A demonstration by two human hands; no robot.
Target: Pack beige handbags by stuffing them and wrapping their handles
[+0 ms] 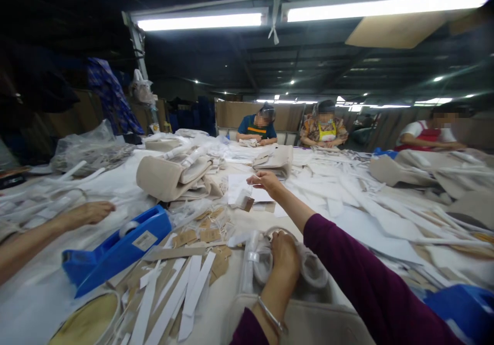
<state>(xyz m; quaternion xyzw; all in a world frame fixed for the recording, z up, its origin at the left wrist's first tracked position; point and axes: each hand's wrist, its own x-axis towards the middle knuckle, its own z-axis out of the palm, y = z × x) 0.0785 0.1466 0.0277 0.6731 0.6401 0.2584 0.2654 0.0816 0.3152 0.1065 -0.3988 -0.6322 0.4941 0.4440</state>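
Note:
My right hand (266, 180) reaches forward over the table, its fingers pinched on a string from which a small tag (244, 199) hangs. My left hand (284, 255) is closed on the white wrapped handle (259, 262) of a beige bag (309, 324) lying right in front of me. Both my arms are in dark purple sleeves, and a thin bracelet sits on my left wrist. A heap of brown paper tags (200, 231) lies just left of the hanging tag.
A blue tape dispenser (116, 247) stands at the left, with white paper strips (173, 293) beside it. A co-worker's bare arm and hand (83, 215) rest on the table at left. Beige bags (170, 175) are piled mid-table. Three people (324, 128) sit at the far side.

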